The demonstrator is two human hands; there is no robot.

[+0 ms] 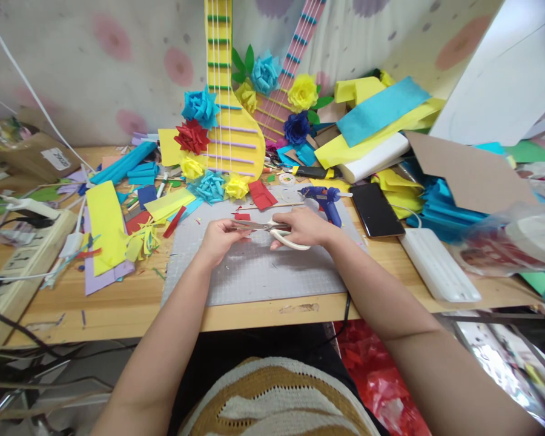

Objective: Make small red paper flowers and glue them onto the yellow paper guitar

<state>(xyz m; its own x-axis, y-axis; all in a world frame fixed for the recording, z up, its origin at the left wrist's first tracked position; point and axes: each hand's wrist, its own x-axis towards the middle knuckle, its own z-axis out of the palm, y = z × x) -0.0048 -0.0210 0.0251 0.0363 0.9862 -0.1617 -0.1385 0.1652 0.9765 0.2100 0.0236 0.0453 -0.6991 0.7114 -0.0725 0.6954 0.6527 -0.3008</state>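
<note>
My right hand [302, 226] grips a pair of scissors [292, 240] by the white handles, above the grey cutting mat [263, 278]. The metal blades point left toward my left hand [220, 241]. My left hand is closed in a pinch by the blade tips; what its fingers hold is too small to make out. A small red paper piece [242, 217] shows just beyond the blades, and I cannot tell whether the fingers touch it. Farther back on the mat lies a folded red paper piece [262, 194]. A blue glue gun [324, 198] rests beyond my right hand.
A yellow paper guitar [236, 133] with paper flowers stands at the back, a pink one [279, 103] behind it. Yellow paper strips [105, 227] lie left. A phone [376, 210] and white power bank [438, 264] lie right. A power strip [25, 266] sits far left.
</note>
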